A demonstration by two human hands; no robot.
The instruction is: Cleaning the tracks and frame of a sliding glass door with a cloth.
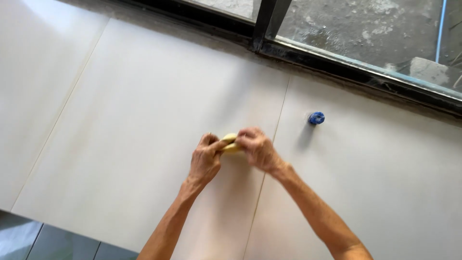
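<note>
- Far left, a large glossy white floor tile (pixel 43 82) runs off the edge of the picture, with a thin grout line between it and the next tile.
- At the near left corner, a strip of darker grey flooring (pixel 29 238) shows beyond the white tiles.
- The broad white centre tile (pixel 144 106) lies under both forearms, which reach in from the near edge.
- The left hand (pixel 206 161) sits just left of centre, fingers curled inward and thumb pointing right, closed on the left end of a small pale yellow sponge-like pad (pixel 231 143).
- The yellow pad lies between the two hands, low against the centre tile, just left of the grout joint (pixel 274 144); only its top and middle show, the rest is hidden by fingers.
- The right hand (pixel 256 148) touches the pad's right end, knuckles bent over it, fingers closed on it from above.
- Right of the hands, a small round blue cap-like object (pixel 316 118) rests alone on the right white tile (pixel 375 183), near but apart from the right hand.
- Along the far edge, a dark metal window frame (pixel 337 62) slants down to the right, with rough grey concrete (pixel 365 24) behind the glass.
</note>
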